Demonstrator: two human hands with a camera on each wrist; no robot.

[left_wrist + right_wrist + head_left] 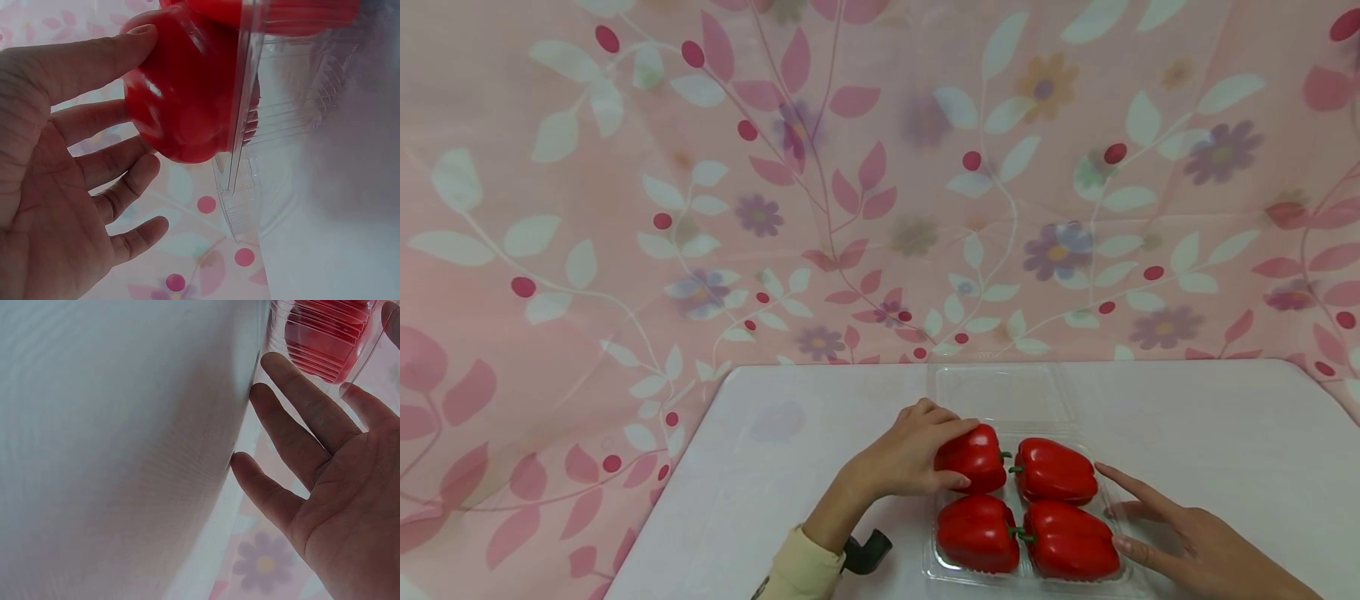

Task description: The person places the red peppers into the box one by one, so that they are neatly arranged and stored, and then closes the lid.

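Observation:
Several red bell peppers sit in a clear plastic container (931, 568) in two rows, their green stems pointing inward. My left hand (913, 454) holds the far left bell pepper (981, 460) between thumb and fingers. In the left wrist view, the thumb lies across that bell pepper (194, 87), and the index finger reaches behind it. The other fingers are spread beside it. My right hand (1198, 542) is at the container's right side with fingers extended, by the far right bell pepper (1056, 472) and near right bell pepper (1070, 542). The near left bell pepper (976, 533) is untouched.
The container's clear lid (1000, 392) lies folded back behind it on the white table (775, 475). A pink floral cloth (850, 208) hangs behind the table. A black curved piece (867, 554) shows by my left wrist.

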